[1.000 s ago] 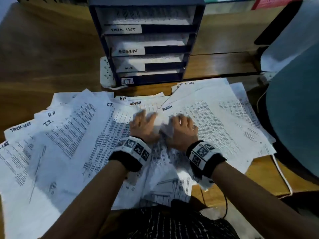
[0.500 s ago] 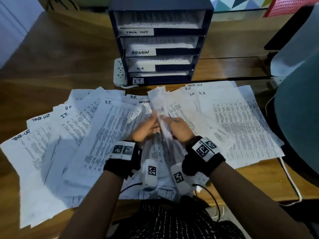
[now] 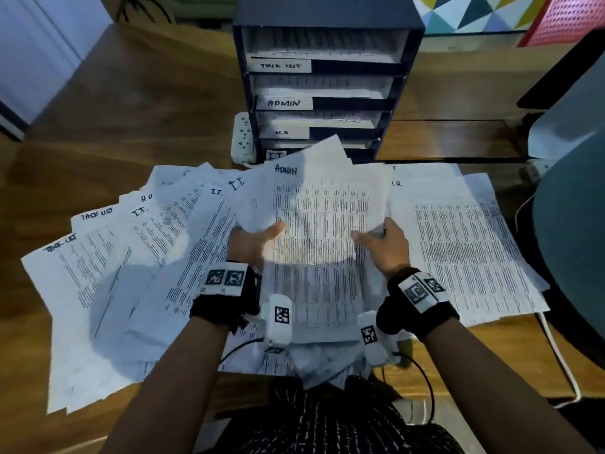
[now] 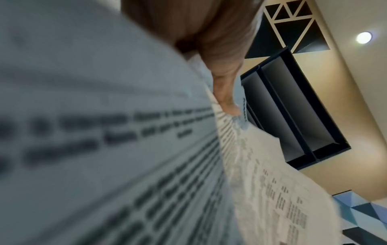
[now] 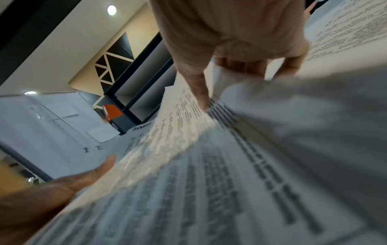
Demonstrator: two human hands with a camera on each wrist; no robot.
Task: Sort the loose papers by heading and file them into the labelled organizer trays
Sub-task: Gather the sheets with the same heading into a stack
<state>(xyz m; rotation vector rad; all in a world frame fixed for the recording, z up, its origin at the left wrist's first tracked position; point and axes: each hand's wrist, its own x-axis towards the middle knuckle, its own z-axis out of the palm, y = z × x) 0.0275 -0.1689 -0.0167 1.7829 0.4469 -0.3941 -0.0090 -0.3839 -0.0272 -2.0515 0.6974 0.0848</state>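
Note:
I hold a printed sheet headed ADMIN (image 3: 322, 208) raised above the paper pile, its top edge tilted toward the organizer (image 3: 324, 90). My left hand (image 3: 252, 237) pinches its left edge, thumb on top. My right hand (image 3: 381, 244) pinches the right edge; in the right wrist view the sheet (image 5: 180, 116) lies between that hand's thumb and fingers (image 5: 240, 66). The left wrist view shows the thumb (image 4: 224, 92) pressed on the paper (image 4: 261, 174). The dark organizer has four trays labelled TASK LIST (image 3: 280, 65), ADMIN (image 3: 284, 103), H.R (image 3: 282, 132) and I.T (image 3: 275, 155).
Loose sheets headed TASK LIST (image 3: 96, 213), I.T (image 3: 139, 211) and H.R (image 3: 451, 244) fan across the wooden desk (image 3: 114, 119). A white power strip (image 3: 243, 136) lies left of the organizer. A teal chair back (image 3: 576, 257) stands at the right. A white cable (image 3: 556, 352) runs along the desk's right edge.
Both hands were flat on the pile, then gathered a sheet between them; now they have spread apart and lifted the ADMIN sheet up toward the organizer.

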